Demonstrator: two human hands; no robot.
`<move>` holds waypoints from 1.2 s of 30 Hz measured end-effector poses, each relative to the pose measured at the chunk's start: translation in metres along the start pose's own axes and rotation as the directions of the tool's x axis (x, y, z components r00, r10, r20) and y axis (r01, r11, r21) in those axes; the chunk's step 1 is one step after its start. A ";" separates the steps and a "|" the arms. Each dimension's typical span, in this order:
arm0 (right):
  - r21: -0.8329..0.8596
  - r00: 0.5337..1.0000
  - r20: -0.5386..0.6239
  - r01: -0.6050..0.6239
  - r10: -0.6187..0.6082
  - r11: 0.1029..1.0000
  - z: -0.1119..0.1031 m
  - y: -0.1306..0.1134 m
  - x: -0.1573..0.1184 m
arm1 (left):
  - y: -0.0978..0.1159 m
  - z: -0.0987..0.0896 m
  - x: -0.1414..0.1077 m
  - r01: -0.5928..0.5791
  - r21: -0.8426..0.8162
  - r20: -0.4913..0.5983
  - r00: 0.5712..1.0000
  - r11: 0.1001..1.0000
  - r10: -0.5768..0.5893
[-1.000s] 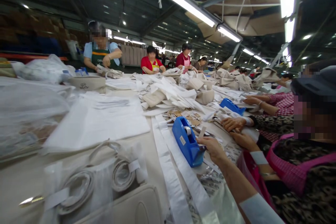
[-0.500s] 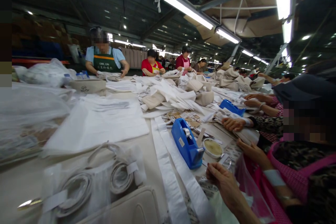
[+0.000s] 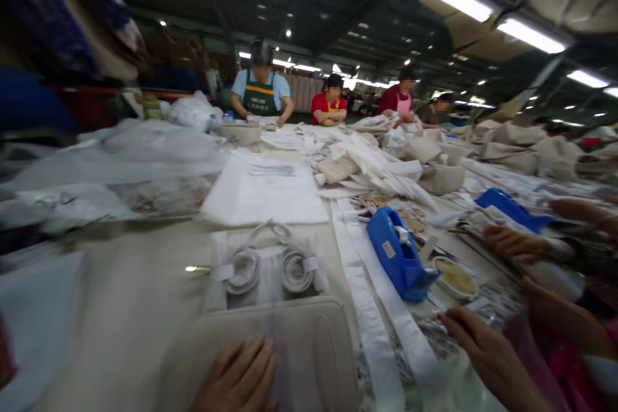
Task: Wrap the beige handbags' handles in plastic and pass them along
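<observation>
A beige bag (image 3: 309,347) lies at the lower middle of the view, with a translucent strip running over it. My left hand (image 3: 239,373) lies on the bag beside that strip, fingers stretched out. Above the bag are two coiled straps (image 3: 295,270) in clear wrapping, with white tabs and a gold-coloured metal piece (image 3: 197,268) at the left. My right hand (image 3: 483,351) is at the lower right, thumb and forefinger pinched together below the blue tape dispenser (image 3: 398,254); what they hold is too small to make out.
White sheets (image 3: 265,190) and plastic bags (image 3: 159,154) lie on the left. Long white strips (image 3: 371,309) run beside the dispenser. A round dish (image 3: 456,277) stands right of it. A co-worker's hands (image 3: 516,241) work at the right; more people stand across the table behind beige piles.
The view has swung left, so things appear farther right. My left hand has come into view on the bag. My right hand keeps its pinch.
</observation>
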State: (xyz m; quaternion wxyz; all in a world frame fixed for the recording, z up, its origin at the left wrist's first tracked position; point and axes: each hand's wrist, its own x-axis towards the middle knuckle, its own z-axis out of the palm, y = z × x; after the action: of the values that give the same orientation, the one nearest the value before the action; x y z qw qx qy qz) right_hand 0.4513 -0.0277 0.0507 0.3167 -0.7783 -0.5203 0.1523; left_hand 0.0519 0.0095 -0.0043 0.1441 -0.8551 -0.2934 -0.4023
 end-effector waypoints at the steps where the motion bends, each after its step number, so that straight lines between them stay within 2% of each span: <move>1: -0.079 0.991 0.063 0.124 -0.119 0.989 0.000 -0.011 -0.003 | 0.002 -0.003 0.002 -0.035 -0.004 -0.031 0.999 0.999 0.034; 2: -0.117 0.961 0.147 0.250 -0.232 0.961 -0.001 -0.027 -0.007 | 0.004 -0.007 0.005 -0.010 -0.008 0.013 1.000 1.000 0.010; 3: -0.125 0.908 0.241 0.380 -0.344 0.916 -0.001 -0.047 -0.011 | 0.006 -0.011 0.007 0.007 -0.011 0.063 0.998 1.000 -0.006; 4: -0.115 0.832 0.339 0.501 -0.440 0.858 -0.002 -0.072 -0.015 | 0.007 -0.014 0.008 0.028 -0.011 0.110 0.994 1.000 -0.027; 6: -0.040 0.642 0.562 0.652 -0.522 0.757 -0.002 -0.128 -0.023 | 0.009 -0.019 0.010 0.061 -0.009 0.187 0.981 0.998 -0.059; 7: 0.027 0.519 0.654 0.711 -0.550 0.703 0.000 -0.156 -0.026 | 0.010 -0.021 0.010 0.058 -0.008 0.189 0.980 0.998 -0.056; 9: 0.143 0.271 0.804 0.776 -0.529 0.614 0.014 -0.203 -0.026 | 0.010 -0.022 0.009 0.050 0.000 0.186 0.981 0.999 -0.050; 10: 0.156 0.191 0.839 0.812 -0.509 0.563 0.026 -0.221 -0.023 | 0.011 -0.022 0.009 0.046 0.004 0.175 0.984 0.999 -0.046; 12: 0.155 0.079 0.860 0.901 -0.504 0.406 0.054 -0.242 -0.013 | 0.010 -0.020 0.009 0.040 0.016 0.160 0.986 0.999 -0.042; 15: 0.137 -0.024 0.855 0.974 -0.518 0.182 0.097 -0.251 0.005 | 0.010 -0.017 0.009 0.041 0.025 0.153 0.987 0.999 -0.044; 17: 0.118 -0.046 0.854 0.987 -0.519 0.107 0.116 -0.252 0.014 | 0.009 -0.015 0.008 0.043 0.018 0.138 0.989 0.999 -0.045; 19: 0.093 -0.043 0.854 0.993 -0.519 0.071 0.126 -0.254 0.019 | 0.009 -0.012 0.006 0.044 0.006 0.101 0.994 0.999 -0.045; 24: 0.062 -0.030 0.863 0.997 -0.505 0.046 0.136 -0.265 0.023 | 0.008 -0.006 0.003 0.038 0.001 0.036 0.999 0.999 -0.038; 26: 0.037 0.006 0.893 0.996 -0.451 0.085 0.140 -0.270 0.023 | 0.007 -0.005 0.004 0.037 0.009 0.032 0.999 0.999 -0.038; 29: -0.071 0.134 0.917 0.981 -0.376 0.179 0.147 -0.276 0.028 | 0.006 -0.006 0.004 0.018 0.027 0.052 0.998 0.999 -0.019; 31: -0.115 0.200 0.892 0.968 -0.404 0.225 0.151 -0.277 0.035 | 0.006 -0.007 0.004 0.007 0.033 0.075 0.997 0.999 -0.009; 35: -0.087 0.218 0.807 0.963 -0.549 0.254 0.151 -0.268 0.054 | 0.007 -0.010 0.003 0.026 0.011 0.094 0.995 1.000 -0.027; 36: -0.098 0.236 0.777 0.961 -0.583 0.258 0.149 -0.264 0.056 | 0.007 -0.010 0.003 0.032 0.006 0.106 0.994 0.999 -0.033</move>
State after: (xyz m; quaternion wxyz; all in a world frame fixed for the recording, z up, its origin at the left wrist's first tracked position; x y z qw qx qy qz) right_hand 0.2016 0.1408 0.1158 -0.0857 -0.3362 -0.9373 0.0336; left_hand 0.0521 0.0000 0.0048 0.1238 -0.8700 -0.3155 -0.3580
